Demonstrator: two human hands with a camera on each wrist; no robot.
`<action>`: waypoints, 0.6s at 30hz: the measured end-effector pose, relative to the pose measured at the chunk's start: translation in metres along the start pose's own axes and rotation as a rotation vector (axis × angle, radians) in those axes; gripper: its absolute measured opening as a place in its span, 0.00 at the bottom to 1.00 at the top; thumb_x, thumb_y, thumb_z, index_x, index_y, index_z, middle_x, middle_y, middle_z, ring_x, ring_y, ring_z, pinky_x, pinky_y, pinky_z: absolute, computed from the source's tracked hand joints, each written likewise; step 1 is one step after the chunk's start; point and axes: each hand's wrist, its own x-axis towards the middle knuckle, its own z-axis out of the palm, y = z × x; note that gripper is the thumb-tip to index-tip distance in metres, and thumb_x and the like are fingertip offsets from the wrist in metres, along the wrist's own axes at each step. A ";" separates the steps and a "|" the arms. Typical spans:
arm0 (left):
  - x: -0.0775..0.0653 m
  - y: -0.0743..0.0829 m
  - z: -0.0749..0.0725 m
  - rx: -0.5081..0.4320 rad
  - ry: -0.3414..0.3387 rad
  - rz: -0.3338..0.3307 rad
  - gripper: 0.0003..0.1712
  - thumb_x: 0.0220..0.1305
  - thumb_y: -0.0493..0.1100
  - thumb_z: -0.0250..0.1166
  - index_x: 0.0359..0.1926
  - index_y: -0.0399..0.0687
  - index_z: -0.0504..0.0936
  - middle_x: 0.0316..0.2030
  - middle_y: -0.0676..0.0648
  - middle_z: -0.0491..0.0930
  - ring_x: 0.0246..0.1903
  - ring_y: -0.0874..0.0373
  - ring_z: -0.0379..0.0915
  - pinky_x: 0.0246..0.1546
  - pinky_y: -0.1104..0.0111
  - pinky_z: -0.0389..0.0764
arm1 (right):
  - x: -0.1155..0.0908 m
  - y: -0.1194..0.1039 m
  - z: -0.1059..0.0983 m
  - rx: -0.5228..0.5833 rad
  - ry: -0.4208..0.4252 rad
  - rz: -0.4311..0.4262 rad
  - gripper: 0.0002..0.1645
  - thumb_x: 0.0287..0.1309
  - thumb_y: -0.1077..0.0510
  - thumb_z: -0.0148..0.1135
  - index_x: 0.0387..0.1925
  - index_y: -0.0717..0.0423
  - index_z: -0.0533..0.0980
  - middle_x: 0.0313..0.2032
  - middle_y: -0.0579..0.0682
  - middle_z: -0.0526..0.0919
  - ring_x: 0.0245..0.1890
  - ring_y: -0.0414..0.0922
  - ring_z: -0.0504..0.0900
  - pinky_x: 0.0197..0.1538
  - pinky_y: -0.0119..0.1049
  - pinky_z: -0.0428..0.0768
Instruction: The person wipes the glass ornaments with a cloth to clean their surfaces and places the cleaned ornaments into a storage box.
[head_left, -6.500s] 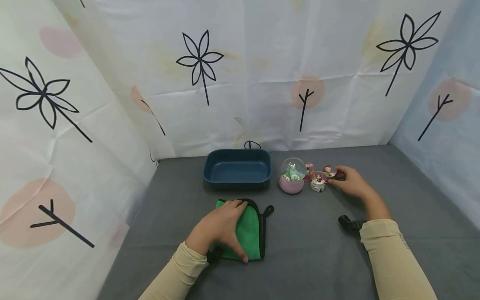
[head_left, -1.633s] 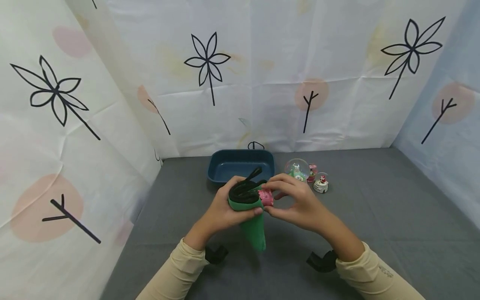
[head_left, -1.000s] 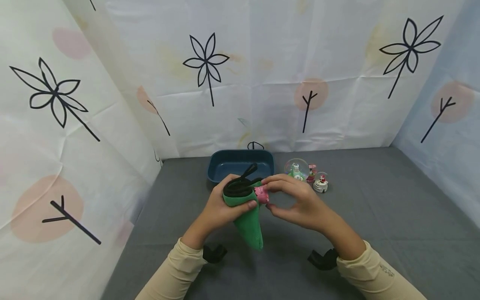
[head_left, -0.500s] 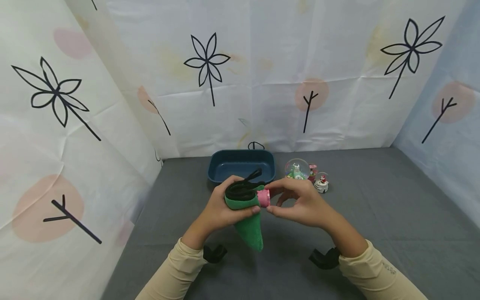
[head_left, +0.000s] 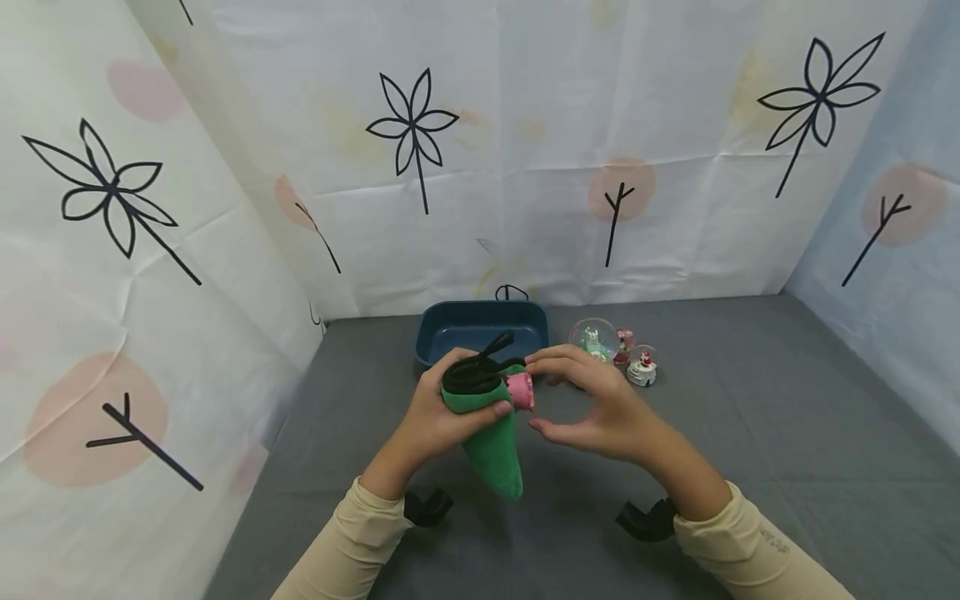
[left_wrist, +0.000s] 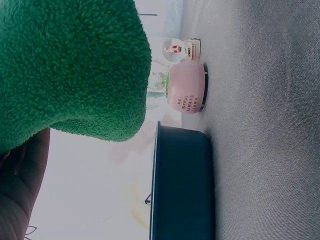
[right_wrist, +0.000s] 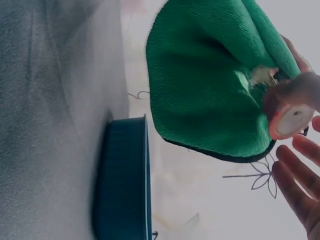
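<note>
My left hand (head_left: pixel 435 421) holds a folded green cloth (head_left: pixel 495 458) with black edging, bunched around a small snow globe (head_left: pixel 521 392). Only the globe's pink base sticks out on the right in the head view; the cloth hides most of the rest. In the right wrist view the base's pale underside shows, and a thumb lies across its side. My right hand (head_left: pixel 607 408) is just right of the base, fingers and thumb spread apart with a gap between thumb and base. Whether its fingertips touch the base at the top is unclear.
A dark blue tray (head_left: pixel 422 342) stands behind the hands. Right of it are a large snow globe (head_left: pixel 592 337), a small pink one (head_left: pixel 624 343) and a small white-based one (head_left: pixel 642 367). A grey cloth (head_left: pixel 787 417) covers the table; patterned fabric (head_left: pixel 525 208) hangs behind.
The right hand took the pink-based globe from the group, and the left hand lifted the cloth around it. Since half a second ago, the right fingers have spread from the base.
</note>
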 end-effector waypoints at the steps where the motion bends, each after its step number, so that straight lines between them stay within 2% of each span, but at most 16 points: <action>1: 0.000 0.000 0.000 0.000 0.002 -0.003 0.29 0.58 0.32 0.80 0.58 0.46 0.79 0.47 0.43 0.87 0.42 0.54 0.85 0.45 0.61 0.89 | 0.000 0.000 0.001 -0.017 0.002 -0.024 0.38 0.46 0.69 0.82 0.61 0.59 0.80 0.57 0.58 0.84 0.54 0.46 0.84 0.54 0.28 0.85; 5: 0.000 0.001 -0.001 0.008 -0.002 -0.015 0.28 0.58 0.32 0.80 0.58 0.46 0.79 0.47 0.42 0.87 0.42 0.54 0.85 0.45 0.61 0.89 | 0.001 -0.001 0.002 -0.066 0.006 -0.082 0.32 0.49 0.69 0.80 0.58 0.59 0.81 0.55 0.57 0.84 0.50 0.45 0.85 0.56 0.25 0.83; 11: -0.001 0.001 -0.001 0.005 -0.017 -0.023 0.29 0.58 0.33 0.80 0.58 0.46 0.79 0.47 0.42 0.87 0.41 0.54 0.85 0.45 0.61 0.89 | 0.001 0.001 0.002 -0.055 0.007 -0.094 0.26 0.54 0.66 0.79 0.55 0.60 0.82 0.53 0.56 0.85 0.50 0.45 0.85 0.47 0.32 0.88; 14: -0.001 0.002 -0.001 -0.001 -0.027 -0.023 0.29 0.58 0.34 0.81 0.58 0.47 0.78 0.47 0.42 0.87 0.41 0.54 0.85 0.44 0.61 0.89 | 0.001 0.001 0.002 -0.020 0.009 -0.068 0.25 0.55 0.64 0.80 0.55 0.60 0.82 0.51 0.55 0.86 0.50 0.45 0.85 0.44 0.31 0.89; 18: -0.002 0.002 -0.001 -0.001 -0.040 -0.014 0.31 0.57 0.34 0.81 0.59 0.49 0.78 0.47 0.44 0.87 0.42 0.53 0.86 0.44 0.60 0.90 | -0.001 0.001 0.003 0.058 -0.002 0.015 0.27 0.53 0.66 0.81 0.55 0.58 0.83 0.50 0.53 0.88 0.48 0.45 0.87 0.41 0.32 0.90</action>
